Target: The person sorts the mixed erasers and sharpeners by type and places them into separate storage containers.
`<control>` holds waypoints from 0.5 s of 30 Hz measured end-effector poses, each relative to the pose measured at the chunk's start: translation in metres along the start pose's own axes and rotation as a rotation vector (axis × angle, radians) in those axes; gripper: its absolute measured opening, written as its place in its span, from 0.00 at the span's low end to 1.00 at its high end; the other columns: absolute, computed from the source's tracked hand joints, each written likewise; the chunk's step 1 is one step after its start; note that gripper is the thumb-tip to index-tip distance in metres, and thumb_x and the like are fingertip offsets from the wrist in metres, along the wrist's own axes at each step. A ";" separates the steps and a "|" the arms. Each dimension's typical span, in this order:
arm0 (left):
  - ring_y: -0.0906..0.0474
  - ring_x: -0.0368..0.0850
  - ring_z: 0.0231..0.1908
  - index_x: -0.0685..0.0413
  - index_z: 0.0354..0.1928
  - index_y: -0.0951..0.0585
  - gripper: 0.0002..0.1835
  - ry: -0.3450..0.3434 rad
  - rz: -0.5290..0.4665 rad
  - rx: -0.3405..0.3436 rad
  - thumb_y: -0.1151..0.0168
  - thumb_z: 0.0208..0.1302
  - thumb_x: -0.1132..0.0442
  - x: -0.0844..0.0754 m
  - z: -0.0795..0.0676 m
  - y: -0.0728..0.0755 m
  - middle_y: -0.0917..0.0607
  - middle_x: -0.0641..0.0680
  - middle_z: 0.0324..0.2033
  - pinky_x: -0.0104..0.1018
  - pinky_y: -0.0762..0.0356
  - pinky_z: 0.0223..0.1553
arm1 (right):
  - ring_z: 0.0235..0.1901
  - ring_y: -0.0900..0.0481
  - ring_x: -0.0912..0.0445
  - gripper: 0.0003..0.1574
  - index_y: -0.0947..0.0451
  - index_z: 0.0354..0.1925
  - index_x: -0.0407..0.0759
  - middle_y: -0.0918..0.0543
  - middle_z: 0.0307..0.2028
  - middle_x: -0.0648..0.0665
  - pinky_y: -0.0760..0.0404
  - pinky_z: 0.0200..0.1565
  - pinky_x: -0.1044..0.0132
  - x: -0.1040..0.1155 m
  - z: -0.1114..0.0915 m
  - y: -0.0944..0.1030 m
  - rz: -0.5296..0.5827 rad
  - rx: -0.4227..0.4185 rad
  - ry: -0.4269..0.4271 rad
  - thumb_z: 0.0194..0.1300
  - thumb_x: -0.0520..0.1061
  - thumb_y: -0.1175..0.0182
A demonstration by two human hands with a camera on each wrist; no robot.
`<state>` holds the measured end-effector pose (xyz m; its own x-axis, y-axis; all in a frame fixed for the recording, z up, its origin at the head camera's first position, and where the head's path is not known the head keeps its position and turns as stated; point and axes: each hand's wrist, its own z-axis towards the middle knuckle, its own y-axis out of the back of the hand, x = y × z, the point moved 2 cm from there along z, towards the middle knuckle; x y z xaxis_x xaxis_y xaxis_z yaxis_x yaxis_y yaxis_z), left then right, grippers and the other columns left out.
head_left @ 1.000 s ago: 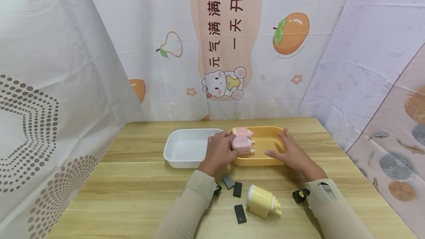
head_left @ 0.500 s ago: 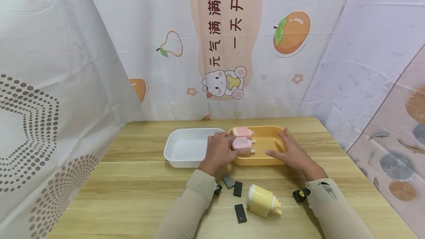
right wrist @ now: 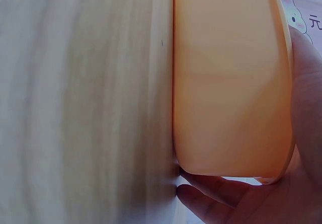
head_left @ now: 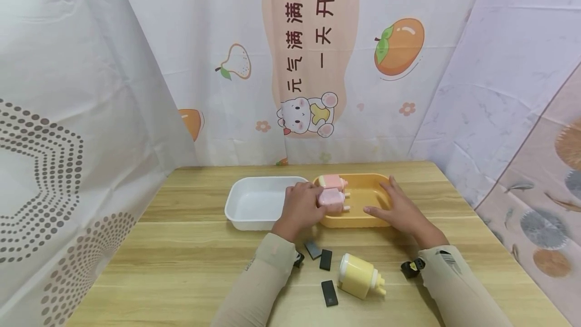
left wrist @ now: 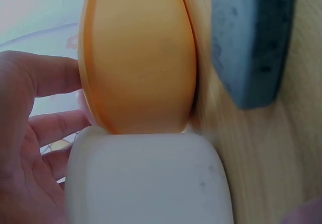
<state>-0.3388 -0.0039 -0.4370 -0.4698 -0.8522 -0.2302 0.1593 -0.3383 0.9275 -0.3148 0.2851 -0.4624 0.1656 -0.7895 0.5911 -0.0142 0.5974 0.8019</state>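
Gripping boxy pink bottle (head_left: pixel 331 199): left hand (head_left: pixel 299 205), fingers curled | right hand (head_left: pixel 400 208): fingers spread wide, touching smooth, round-cornered orange tray (head_left: pixel 365 197)

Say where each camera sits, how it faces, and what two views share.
Head: on the head, facing forward and down over table, white tray and orange tray; left hand, right hand and sleeves show.
Left wrist: on that wrist, facing both trays' outer walls; that hand's fingers show.
Right wrist: on that wrist, facing the orange tray; that hand partly shows.
Shared: both wrist views share the orange tray.
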 end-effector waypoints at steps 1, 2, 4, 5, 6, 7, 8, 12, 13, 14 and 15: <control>0.23 0.48 0.55 0.42 0.54 0.13 0.21 -0.002 0.001 -0.004 0.33 0.64 0.44 0.000 0.000 0.000 0.13 0.46 0.51 0.53 0.30 0.57 | 0.77 0.55 0.22 0.71 0.54 0.83 0.40 0.69 0.82 0.30 0.48 0.69 0.22 0.000 0.000 0.000 0.000 0.000 0.000 0.62 0.77 0.36; 0.23 0.48 0.55 0.42 0.53 0.13 0.20 -0.006 0.003 -0.007 0.33 0.63 0.44 0.000 0.000 0.000 0.13 0.46 0.51 0.53 0.30 0.57 | 0.77 0.56 0.23 0.71 0.54 0.83 0.40 0.69 0.82 0.30 0.48 0.69 0.23 0.000 0.000 0.000 0.000 0.001 0.000 0.62 0.77 0.36; 0.23 0.48 0.55 0.41 0.53 0.12 0.19 -0.009 0.004 -0.014 0.33 0.64 0.43 0.000 -0.001 0.001 0.13 0.46 0.50 0.54 0.30 0.57 | 0.77 0.55 0.23 0.71 0.54 0.83 0.40 0.68 0.82 0.29 0.48 0.69 0.23 0.001 -0.001 0.000 0.000 0.002 0.001 0.62 0.77 0.36; 0.23 0.48 0.55 0.41 0.52 0.12 0.19 -0.012 0.003 -0.018 0.33 0.64 0.42 -0.001 -0.001 0.002 0.12 0.45 0.50 0.54 0.30 0.56 | 0.77 0.56 0.23 0.71 0.55 0.83 0.40 0.68 0.82 0.29 0.48 0.69 0.23 0.001 -0.001 0.000 -0.001 0.003 0.000 0.62 0.77 0.36; 0.23 0.48 0.54 0.41 0.51 0.12 0.19 -0.014 0.002 -0.022 0.33 0.64 0.42 -0.001 -0.001 0.003 0.12 0.45 0.49 0.54 0.30 0.56 | 0.77 0.56 0.23 0.71 0.55 0.83 0.40 0.68 0.82 0.29 0.48 0.69 0.23 0.000 -0.001 0.000 -0.002 0.003 0.001 0.62 0.77 0.36; 0.22 0.48 0.54 0.41 0.50 0.12 0.19 -0.015 -0.001 -0.025 0.33 0.64 0.41 -0.001 -0.002 0.004 0.12 0.45 0.49 0.54 0.30 0.56 | 0.77 0.55 0.23 0.71 0.55 0.83 0.40 0.68 0.82 0.29 0.48 0.69 0.23 0.000 -0.001 0.000 -0.003 0.003 0.000 0.62 0.77 0.36; 0.22 0.49 0.54 0.41 0.48 0.12 0.18 -0.016 0.000 -0.028 0.34 0.64 0.40 -0.002 -0.002 0.005 0.12 0.45 0.49 0.54 0.30 0.55 | 0.77 0.55 0.23 0.71 0.55 0.83 0.40 0.68 0.82 0.29 0.47 0.69 0.23 0.001 -0.001 0.000 -0.003 0.003 0.000 0.62 0.77 0.36; 0.22 0.49 0.53 0.40 0.34 0.15 0.13 -0.009 0.003 -0.025 0.33 0.63 0.41 -0.004 -0.003 0.008 0.13 0.44 0.49 0.53 0.30 0.55 | 0.77 0.55 0.23 0.72 0.55 0.83 0.40 0.67 0.82 0.28 0.48 0.69 0.23 0.001 -0.001 0.000 -0.003 0.003 -0.001 0.62 0.77 0.36; 0.22 0.49 0.53 0.40 0.31 0.18 0.12 -0.008 0.004 -0.022 0.33 0.63 0.42 -0.004 -0.003 0.009 0.13 0.44 0.49 0.54 0.30 0.55 | 0.77 0.55 0.23 0.72 0.55 0.83 0.40 0.68 0.82 0.29 0.48 0.69 0.23 0.001 -0.001 0.000 -0.002 0.004 -0.002 0.62 0.77 0.36; 0.22 0.49 0.54 0.40 0.28 0.20 0.13 -0.005 0.007 -0.019 0.33 0.63 0.43 -0.005 -0.003 0.010 0.13 0.44 0.50 0.54 0.30 0.55 | 0.77 0.55 0.23 0.72 0.55 0.83 0.40 0.68 0.82 0.29 0.48 0.69 0.23 0.002 -0.001 0.001 0.000 0.004 -0.003 0.62 0.77 0.36; 0.22 0.49 0.54 0.40 0.26 0.22 0.13 -0.004 0.009 -0.017 0.34 0.63 0.45 -0.005 -0.004 0.011 0.13 0.44 0.51 0.54 0.30 0.55 | 0.77 0.56 0.23 0.72 0.55 0.83 0.40 0.68 0.82 0.29 0.48 0.69 0.23 0.002 -0.001 0.001 0.001 0.005 -0.003 0.62 0.77 0.35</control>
<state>-0.3316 -0.0045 -0.4271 -0.4714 -0.8539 -0.2204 0.1784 -0.3371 0.9244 -0.3131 0.2841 -0.4609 0.1628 -0.7892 0.5922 -0.0191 0.5976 0.8016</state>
